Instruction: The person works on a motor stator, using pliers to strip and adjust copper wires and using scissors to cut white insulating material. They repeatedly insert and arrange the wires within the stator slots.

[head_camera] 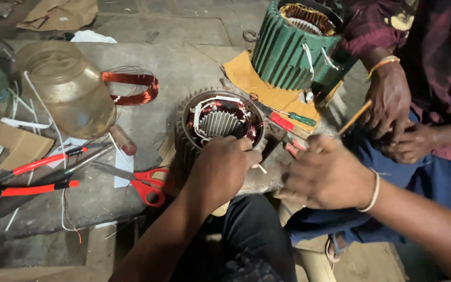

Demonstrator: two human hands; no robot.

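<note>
A grey finned motor stator (pixel 184 141) with copper windings and white insulation sits at the bench edge. My left hand (pixel 223 167) rests on its near rim, fingers curled, pinching a thin white strip (pixel 261 168) that pokes out from under it. My right hand (pixel 330 175) hovers just right of the stator with its back to the camera and its fingers curled. What it holds is hidden. Two red tool handles (pixel 293 148) show just beyond its knuckles.
Another person sits at the right, hands (pixel 392 99) on a wooden stick (pixel 355 118), beside a green stator (pixel 288 49) on cardboard. Red scissors (pixel 144 185), red-handled pliers (pixel 37 175), a screwdriver (pixel 291 119), a copper coil (pixel 134 86) and a plastic jar (pixel 71 86) lie on the bench.
</note>
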